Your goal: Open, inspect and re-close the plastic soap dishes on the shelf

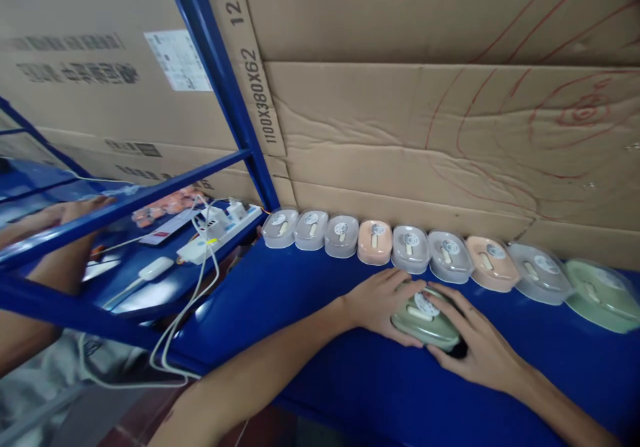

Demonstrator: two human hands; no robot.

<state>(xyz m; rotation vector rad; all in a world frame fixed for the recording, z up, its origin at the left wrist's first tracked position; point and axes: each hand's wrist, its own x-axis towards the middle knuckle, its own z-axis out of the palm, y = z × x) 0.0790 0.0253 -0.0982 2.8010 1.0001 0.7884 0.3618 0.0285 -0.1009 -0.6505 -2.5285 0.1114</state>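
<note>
Nine cases (410, 248) lining blue table (320, 300), cardboard wall (450, 134), shelf rack (220, 74)

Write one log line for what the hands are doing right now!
left hand: on green box | right hand: on green box | box: on blue table | behind: row of boxes along cardboard

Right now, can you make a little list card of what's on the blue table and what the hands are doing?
Left hand: on the left side of the green box
Right hand: on its right side
Green box: lid on, resting on the table, in front of the row
Row: nine lidded boxes along the cardboard; clear, peach and one green
Power strip: on the left shelf, white cables hanging down
Other person: an arm behind the blue frame, far left
</note>
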